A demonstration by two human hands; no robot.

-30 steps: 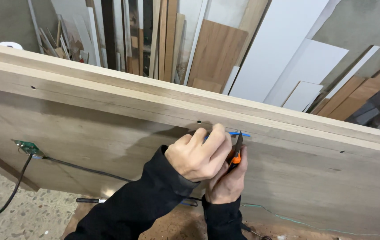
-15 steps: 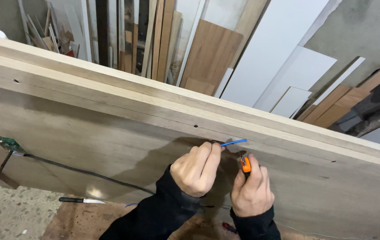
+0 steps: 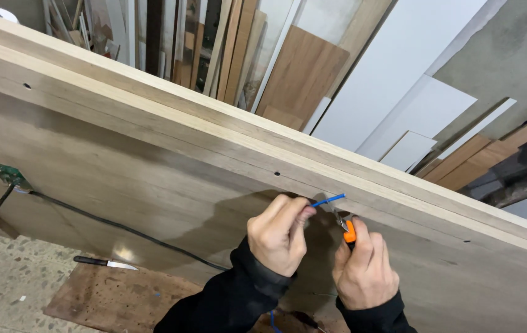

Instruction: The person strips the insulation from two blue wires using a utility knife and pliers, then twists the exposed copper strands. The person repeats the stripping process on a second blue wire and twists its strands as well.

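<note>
While the left hand (image 3: 277,235) pinches thin blue wire (image 3: 328,200), the right hand (image 3: 363,269) grips orange-handled cutters (image 3: 348,229).

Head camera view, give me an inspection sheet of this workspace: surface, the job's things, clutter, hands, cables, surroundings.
Surface: large wood panel leaning on edge, small drilled holes along its upper strip.
Job's things: short blue wire sticking out at the panel; orange-handled tool, metal tip pointing toward the wire.
Clutter: knife lying on a brown board on the floor.
Hands: left hand pinches the blue wire; right hand grips the orange-handled tool.
Cables: black cable runs across the panel from a small green part.
Surroundings: stacked boards and white sheets leaning behind; speckled floor.
</note>
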